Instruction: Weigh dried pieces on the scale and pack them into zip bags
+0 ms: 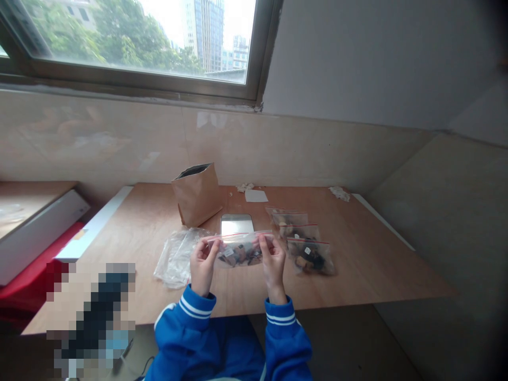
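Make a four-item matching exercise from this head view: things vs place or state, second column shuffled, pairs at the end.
Things
1. brown paper bag
2. single zip bag
3. group of filled zip bags
4. pile of clear plastic bags

Place or state
A. held up between the left hand and the right hand
B. on the table, to the right of the right hand
C. on the table, to the left of the left hand
D. standing on the table, top open

Pairs: 1-D, 2-A, 3-B, 4-C

My left hand (203,265) and right hand (272,260) pinch a bag (240,255) along its top edge. Filled pouches (317,258) lie on my right, clear plastic (177,259) and a sack (198,196) on my left.
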{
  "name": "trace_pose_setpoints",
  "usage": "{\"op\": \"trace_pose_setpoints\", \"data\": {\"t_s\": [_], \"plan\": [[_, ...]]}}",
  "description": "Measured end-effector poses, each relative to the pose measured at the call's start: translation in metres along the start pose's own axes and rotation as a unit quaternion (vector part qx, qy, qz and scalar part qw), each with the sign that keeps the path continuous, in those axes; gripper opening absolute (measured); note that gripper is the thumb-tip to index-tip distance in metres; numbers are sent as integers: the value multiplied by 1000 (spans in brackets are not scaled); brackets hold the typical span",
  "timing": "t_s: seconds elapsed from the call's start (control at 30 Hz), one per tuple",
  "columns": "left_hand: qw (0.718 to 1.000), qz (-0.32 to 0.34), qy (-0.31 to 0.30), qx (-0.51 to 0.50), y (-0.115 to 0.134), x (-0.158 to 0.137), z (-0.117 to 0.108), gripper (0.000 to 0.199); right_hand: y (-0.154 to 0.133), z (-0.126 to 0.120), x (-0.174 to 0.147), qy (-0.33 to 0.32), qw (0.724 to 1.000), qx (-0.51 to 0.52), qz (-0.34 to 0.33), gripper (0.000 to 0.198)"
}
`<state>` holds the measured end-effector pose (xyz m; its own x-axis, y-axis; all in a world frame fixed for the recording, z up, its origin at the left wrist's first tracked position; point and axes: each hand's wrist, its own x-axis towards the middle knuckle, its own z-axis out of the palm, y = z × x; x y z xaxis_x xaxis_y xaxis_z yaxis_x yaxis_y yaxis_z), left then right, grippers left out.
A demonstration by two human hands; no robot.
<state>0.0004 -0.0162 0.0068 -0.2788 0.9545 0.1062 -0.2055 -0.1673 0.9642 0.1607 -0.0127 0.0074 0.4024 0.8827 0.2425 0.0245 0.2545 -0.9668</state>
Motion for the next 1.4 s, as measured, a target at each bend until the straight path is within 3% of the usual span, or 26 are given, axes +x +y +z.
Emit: {"op": "trace_pose_setpoints", "data": {"t_s": [0.3,0.57,0.87,1.13,1.4], "plan": [[1000,6,10,-24,1,2,-2,27,-3,1,-1,6,1000,0,-18,31],[1000,25,-14,-9,-1,5,-3,29,7,1,0,-36,999,11,24,30],[997,50,49,40,0,2,-5,28,6,2,-1,-69,997,14,40,29],[997,44,-32,55,-3,3,-6,28,3,3,-1,-46,998,18,45,30],[999,31,-21,32,0,1,-9,26,2,2,-3,-38,998,24,43,28]]}}
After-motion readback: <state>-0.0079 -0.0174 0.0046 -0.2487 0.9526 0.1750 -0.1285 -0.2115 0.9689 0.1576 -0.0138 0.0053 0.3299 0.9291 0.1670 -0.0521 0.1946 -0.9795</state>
